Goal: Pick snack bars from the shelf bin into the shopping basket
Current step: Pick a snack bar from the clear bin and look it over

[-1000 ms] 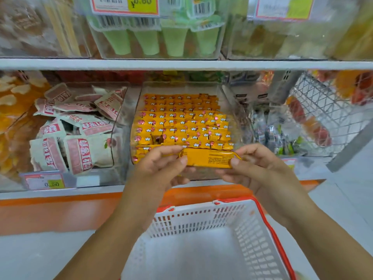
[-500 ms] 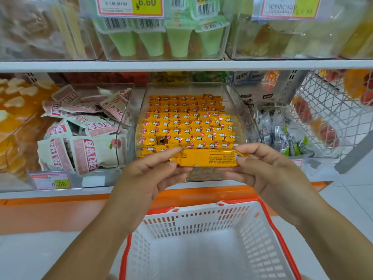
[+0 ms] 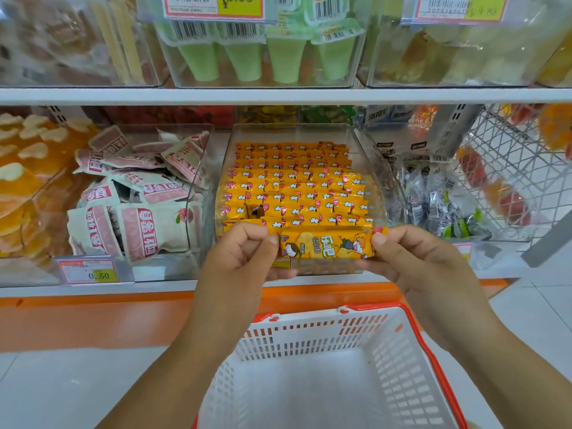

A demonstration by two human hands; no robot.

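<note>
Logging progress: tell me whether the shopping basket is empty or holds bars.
Empty where visible: shopping basket shows bare white floor; left hand and right hand pinch the snack bar.

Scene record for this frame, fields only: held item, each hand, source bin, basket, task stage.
held item: yellow snack bar, horizontal, printed face toward camera
left hand: pinches the bar's left end
right hand: pinches the bar's right end
bar position: in front of the bin's front wall
source bin: clear, rows of yellow bars inside
basket: white, red rim, below the hands, no bar visible inside
task stage: bar picked, not yet in basket
</note>
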